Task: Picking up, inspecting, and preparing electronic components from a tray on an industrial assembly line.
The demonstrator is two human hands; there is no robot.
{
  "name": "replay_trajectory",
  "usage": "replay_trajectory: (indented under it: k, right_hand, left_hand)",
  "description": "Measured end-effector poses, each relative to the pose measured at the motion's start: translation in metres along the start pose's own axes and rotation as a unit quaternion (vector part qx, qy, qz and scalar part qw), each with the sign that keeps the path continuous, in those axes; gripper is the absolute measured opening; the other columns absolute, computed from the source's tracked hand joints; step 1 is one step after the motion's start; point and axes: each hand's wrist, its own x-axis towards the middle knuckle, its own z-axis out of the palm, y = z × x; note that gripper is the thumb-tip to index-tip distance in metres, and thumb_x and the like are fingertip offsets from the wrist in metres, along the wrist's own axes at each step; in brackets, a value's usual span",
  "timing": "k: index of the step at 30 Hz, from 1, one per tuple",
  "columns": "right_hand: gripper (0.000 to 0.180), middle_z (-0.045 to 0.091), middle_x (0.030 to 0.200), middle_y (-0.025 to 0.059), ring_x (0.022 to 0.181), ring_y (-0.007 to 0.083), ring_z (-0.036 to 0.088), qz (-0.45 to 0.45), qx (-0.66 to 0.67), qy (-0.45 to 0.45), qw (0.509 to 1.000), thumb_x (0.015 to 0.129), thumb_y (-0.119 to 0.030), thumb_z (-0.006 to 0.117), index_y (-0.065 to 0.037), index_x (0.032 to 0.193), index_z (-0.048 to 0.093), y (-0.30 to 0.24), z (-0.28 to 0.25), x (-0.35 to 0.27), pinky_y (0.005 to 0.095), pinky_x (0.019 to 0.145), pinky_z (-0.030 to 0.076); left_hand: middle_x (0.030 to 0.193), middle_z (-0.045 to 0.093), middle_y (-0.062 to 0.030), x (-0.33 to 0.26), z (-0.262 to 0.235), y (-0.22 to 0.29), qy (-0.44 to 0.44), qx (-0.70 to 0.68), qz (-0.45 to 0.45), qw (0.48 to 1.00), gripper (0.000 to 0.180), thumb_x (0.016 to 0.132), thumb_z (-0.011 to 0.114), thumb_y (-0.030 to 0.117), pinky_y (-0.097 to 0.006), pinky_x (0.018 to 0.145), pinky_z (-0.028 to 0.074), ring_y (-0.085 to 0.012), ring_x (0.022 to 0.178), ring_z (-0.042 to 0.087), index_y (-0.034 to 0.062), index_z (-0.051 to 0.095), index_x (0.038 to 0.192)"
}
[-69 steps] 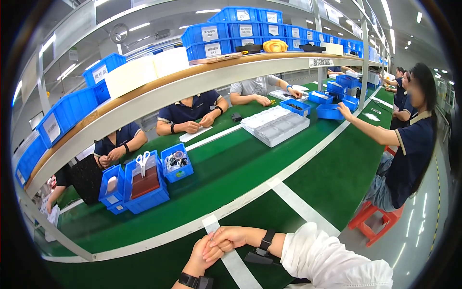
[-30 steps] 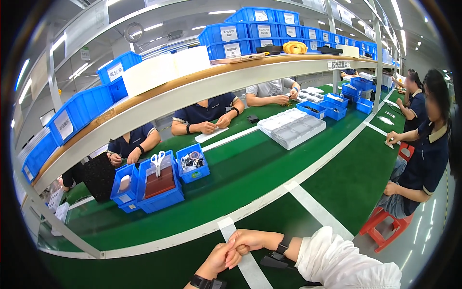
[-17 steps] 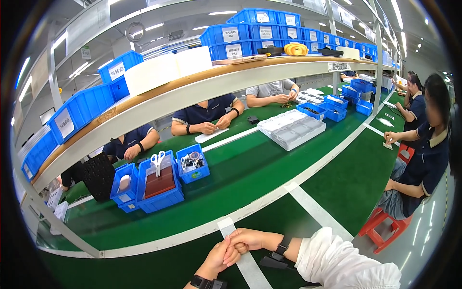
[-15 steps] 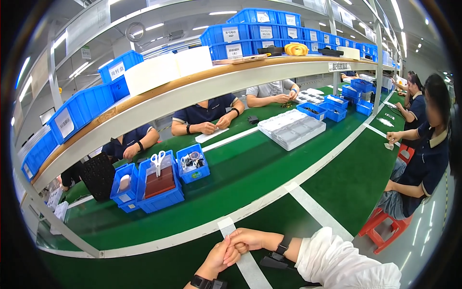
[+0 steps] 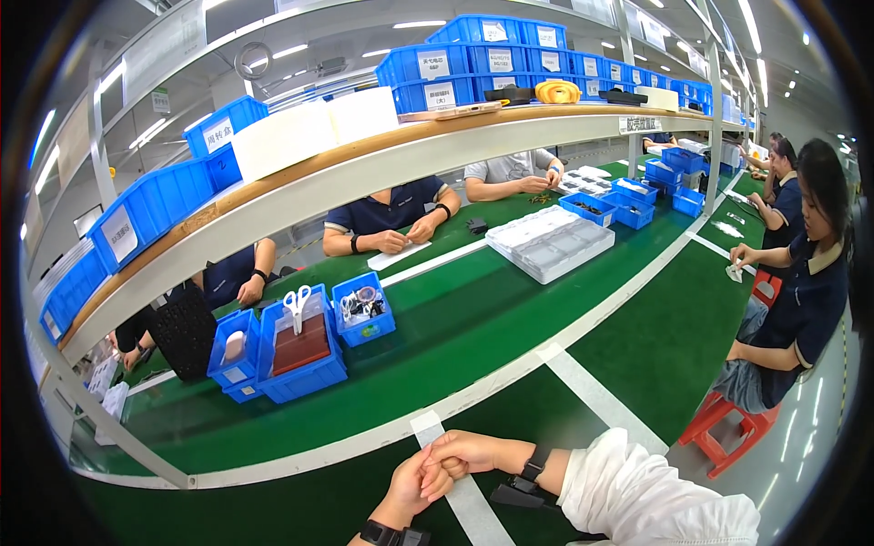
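Note:
My left hand (image 5: 414,484) and my right hand (image 5: 464,452) meet in front of me at the bottom middle, over a pale tape strip (image 5: 478,510) on the green work surface (image 5: 300,505). Both hands are closed, with curled fingers pressed against each other in a clasp. No object shows in or between them, though the inner fingers are partly hidden. Each wrist wears a black band; the right one (image 5: 535,462) sits below a rolled white sleeve (image 5: 646,496).
Beyond a white rail lie blue bins (image 5: 305,359), with white scissors (image 5: 297,305) and a brown-red box (image 5: 300,346) in one. White trays (image 5: 551,241) are stacked farther back. A shelf beam (image 5: 364,159) crosses above. Co-workers sit opposite, and one (image 5: 774,309) at the right.
My hands stay clasped in the same place. At the right, the co-worker's hand has shifted slightly with a small pale item. Far left, a co-worker's arm has moved slightly left.

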Motion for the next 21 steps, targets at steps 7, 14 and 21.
replay_trajectory:
  k: [7, 14, 21]
  right_hand:
    - [0.024, 0.029, 0.043, -0.0066, 0.037, 0.0041, 0.020, 0.001, -0.001, -0.007, 1.000, 0.084, -0.016, 0.049, 0.001, 0.071, 0.061, -0.0008, -0.0014, -0.0009, 0.0211, 0.037, 0.016]
    - [0.023, 0.030, 0.043, -0.0066, 0.037, 0.0039, 0.020, -0.006, -0.009, 0.010, 1.000, 0.083, -0.016, 0.050, 0.000, 0.071, 0.061, -0.0003, 0.0021, -0.0005, 0.0209, 0.037, 0.016]
    - [0.023, 0.030, 0.043, -0.0066, 0.037, 0.0038, 0.020, -0.005, -0.008, 0.002, 1.000, 0.083, -0.016, 0.050, 0.000, 0.071, 0.061, -0.0019, 0.0017, -0.0006, 0.0210, 0.037, 0.016]
  left_hand:
    - [0.034, 0.030, -0.0004, 0.0004, 0.0032, 0.0021, 0.025, 0.010, -0.008, 1.000, 0.055, 0.091, 0.021, 0.035, -0.025, 0.037, 0.027, -0.0145, 0.030, 0.030, 0.0132, 0.029, 0.042]
    - [0.034, 0.031, -0.0004, 0.0004, -0.0035, -0.0015, 0.017, -0.006, -0.007, 1.000, 0.056, 0.091, 0.020, 0.035, -0.025, 0.038, 0.027, -0.0154, 0.030, 0.030, 0.0132, 0.029, 0.041]
    - [0.033, 0.031, -0.0005, 0.0011, -0.0019, -0.0007, 0.011, 0.005, 0.002, 1.000, 0.055, 0.091, 0.021, 0.033, -0.025, 0.036, 0.027, -0.0151, 0.029, 0.031, 0.0136, 0.028, 0.040]
